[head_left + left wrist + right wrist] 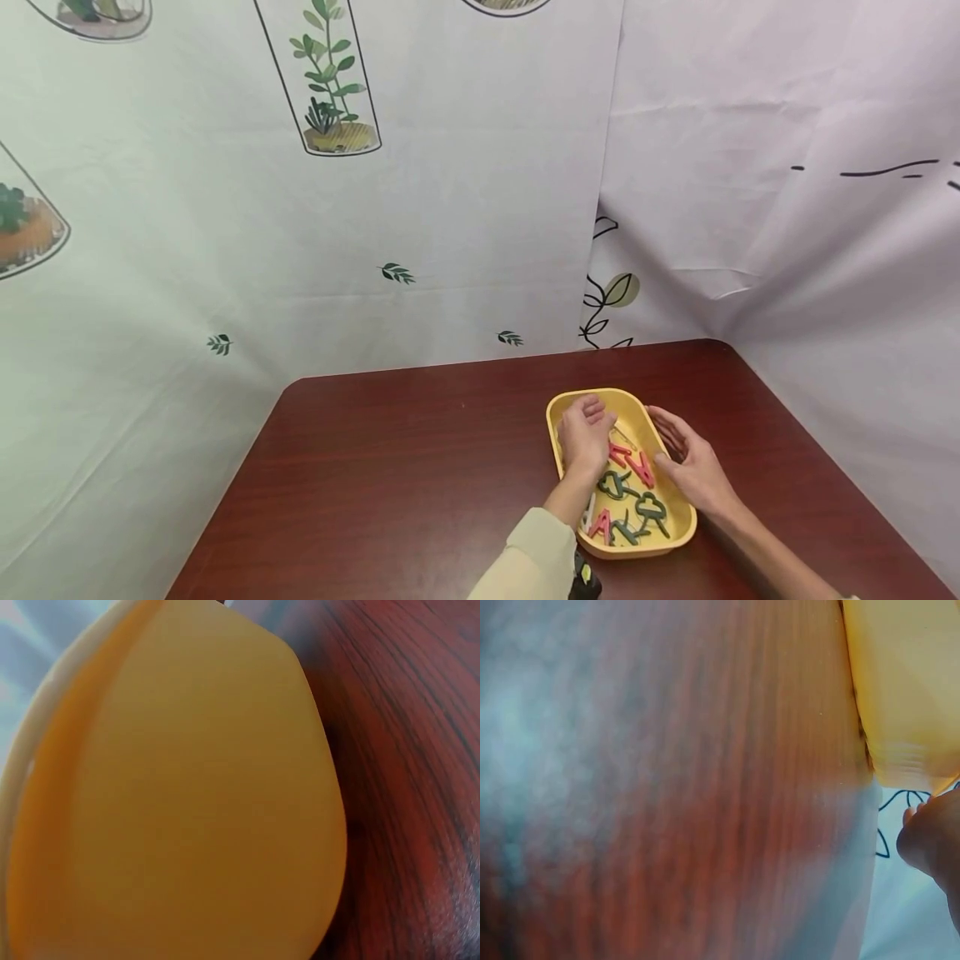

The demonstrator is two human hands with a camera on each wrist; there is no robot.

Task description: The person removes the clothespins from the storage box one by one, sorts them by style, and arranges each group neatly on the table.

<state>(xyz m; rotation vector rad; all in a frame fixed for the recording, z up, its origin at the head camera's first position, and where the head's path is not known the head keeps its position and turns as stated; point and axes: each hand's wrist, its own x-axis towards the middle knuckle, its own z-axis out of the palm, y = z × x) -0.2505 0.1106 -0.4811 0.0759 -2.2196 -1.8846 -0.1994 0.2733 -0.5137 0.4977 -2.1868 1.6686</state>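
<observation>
A yellow plastic basin (678, 533) stands on the table, its side wall filling much of the left wrist view. Inside lie pink clothespins (641, 469) and dark green clips (651, 510), with a whitish piece near the left wall. My left hand (585, 433) is over the basin's far left part, fingers loosely bent, hiding what lies below it. At the right rim is my right hand (697, 471), thumb near the rim and relaxed fingers along the outer wall. In the right wrist view, part of this hand (934, 840) shows beside the basin's end.
The dark red-brown wooden table (375, 475) extends far to the left of the basin. White cloth (480, 217) with plant prints hangs behind it and along its sides. A black device (585, 579) sits beneath the left sleeve.
</observation>
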